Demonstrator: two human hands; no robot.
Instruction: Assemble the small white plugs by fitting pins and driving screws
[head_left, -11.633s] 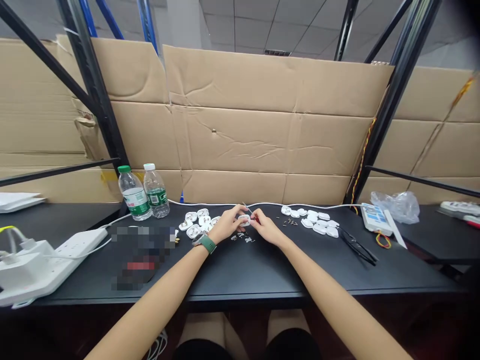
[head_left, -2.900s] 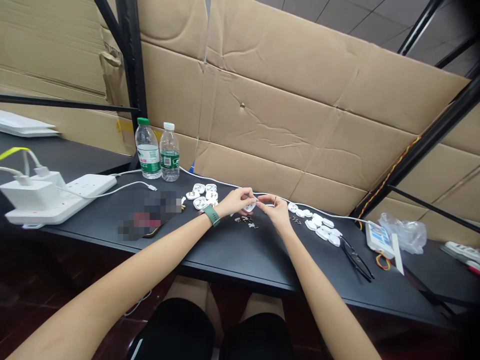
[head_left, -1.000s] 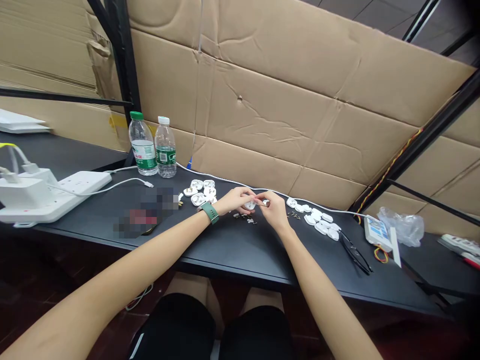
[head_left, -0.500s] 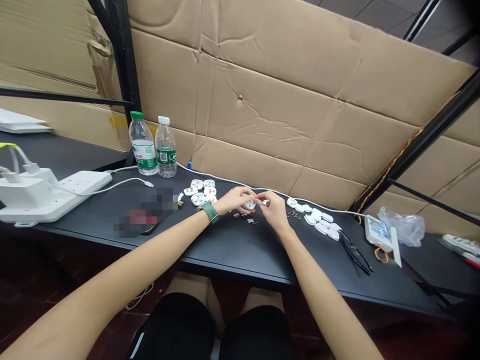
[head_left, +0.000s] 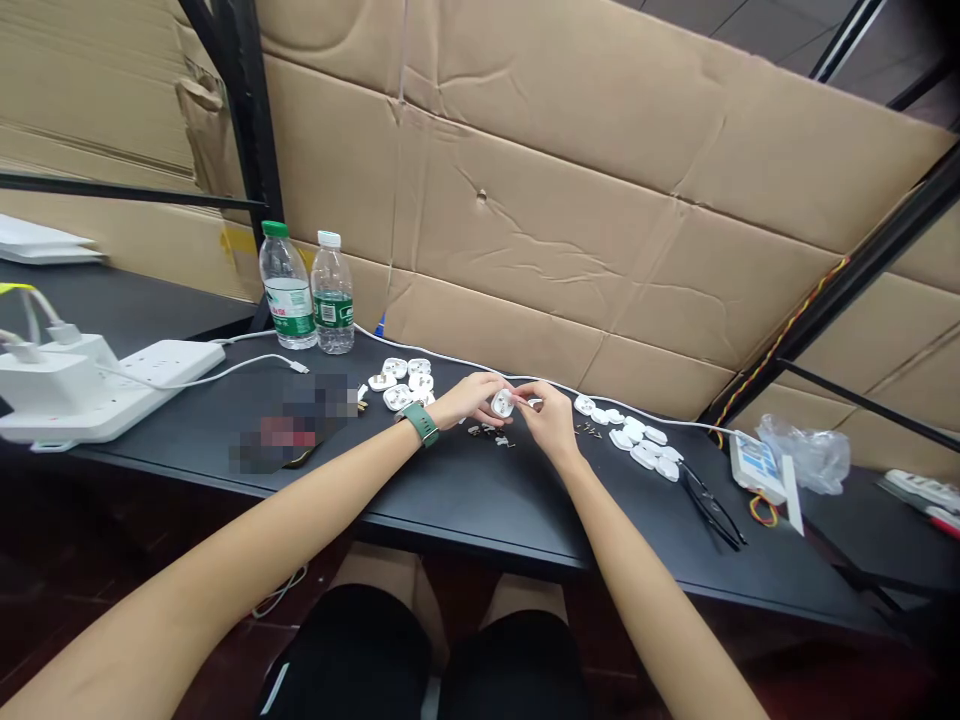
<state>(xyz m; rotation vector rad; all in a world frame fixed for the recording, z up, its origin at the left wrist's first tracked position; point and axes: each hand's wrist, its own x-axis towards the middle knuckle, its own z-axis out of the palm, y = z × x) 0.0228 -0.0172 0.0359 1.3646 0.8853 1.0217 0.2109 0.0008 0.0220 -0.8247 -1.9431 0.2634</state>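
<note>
My left hand [head_left: 480,397], with a green watch on the wrist, is closed around the edge of a white plug housing [head_left: 502,403]. The housing's round face is turned toward me. My right hand [head_left: 545,411] is pinched at the housing's right side; whatever its fingertips hold is too small to make out. Below the hands lie small dark and white parts [head_left: 491,434]. Left of them is a group of white plug pieces with metal parts [head_left: 397,398]. On the right sit several white plug covers [head_left: 643,456] and, beside my right hand, small brass-coloured pieces [head_left: 589,431].
Two water bottles [head_left: 333,300] stand at the back left, near a white power strip [head_left: 161,375] with cables. Black-framed glasses [head_left: 711,507], a white box [head_left: 756,466] and a clear plastic bag [head_left: 810,452] lie at the right. Cardboard [head_left: 540,200] walls off the desk's back.
The plug housing has turned, so more of its face shows between my hands. My fingertips have shifted slightly; both arms stay nearly where they were.
</note>
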